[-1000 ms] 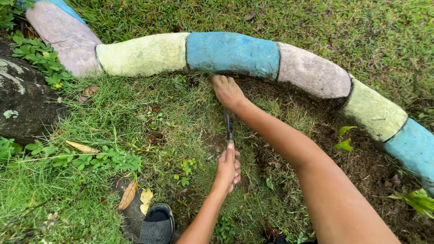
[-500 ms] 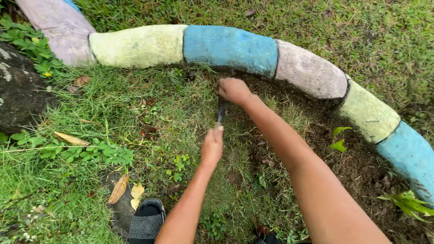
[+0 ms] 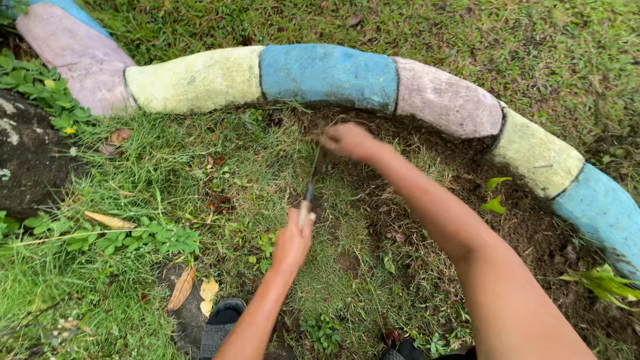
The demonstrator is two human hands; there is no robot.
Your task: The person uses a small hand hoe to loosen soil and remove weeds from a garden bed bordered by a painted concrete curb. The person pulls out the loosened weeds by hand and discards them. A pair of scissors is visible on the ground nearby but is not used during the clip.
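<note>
Fingers of the left hand (image 3: 293,239) clamp the knife (image 3: 311,185), its blade reaching the closed right hand (image 3: 348,141).

Left hand (image 3: 292,241) gripping a thin blade (image 3: 311,180), right hand (image 3: 347,141) bunching grass (image 3: 200,173) beside painted curved edging (image 3: 327,73).

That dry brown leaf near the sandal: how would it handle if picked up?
The leaf looks thin and curled, so probably very light and brittle, apt to crack if pinched. It lies loose by the sandal, so a push would likely just slide it.

Both arms bare, no sleeves; black sandal (image 3: 223,323) on one foot, 2nd dark shoe (image 3: 403,349) at btm edge.
</note>
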